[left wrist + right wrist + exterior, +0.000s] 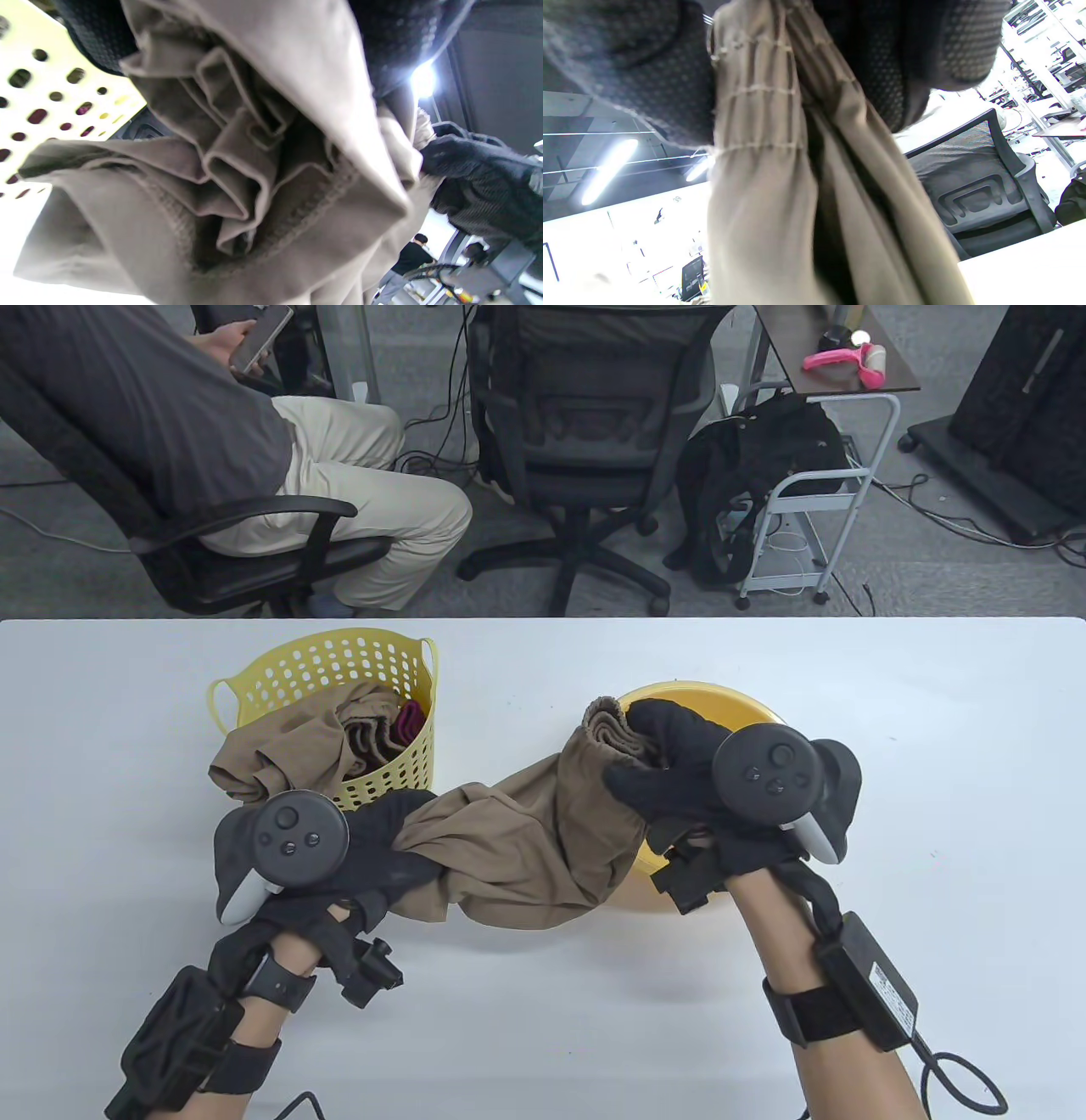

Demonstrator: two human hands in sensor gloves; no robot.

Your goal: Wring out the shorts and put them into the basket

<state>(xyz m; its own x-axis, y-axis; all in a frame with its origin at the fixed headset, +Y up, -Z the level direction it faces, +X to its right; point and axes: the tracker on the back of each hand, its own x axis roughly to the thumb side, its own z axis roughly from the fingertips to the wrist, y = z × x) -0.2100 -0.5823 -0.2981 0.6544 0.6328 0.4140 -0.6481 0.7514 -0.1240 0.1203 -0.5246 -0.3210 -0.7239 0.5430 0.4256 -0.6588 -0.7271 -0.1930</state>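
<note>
Tan shorts [517,840] stretch in a bunched rope between my two hands above the white table [916,780]. My left hand [382,848] grips the leg end, and my right hand [662,780] grips the elastic waistband end over the yellow basin [755,712]. Folds of the shorts [237,169] fill the left wrist view. The gathered waistband [759,127] fills the right wrist view under my gloved fingers [874,72]. The yellow perforated basket [339,670] stands at the back left with other tan cloth [280,746] hanging over its rim.
A pink item [410,721] lies inside the basket. Beyond the table's far edge a seated person [254,466] holds a phone, beside an empty office chair [585,432] and a white cart [814,509].
</note>
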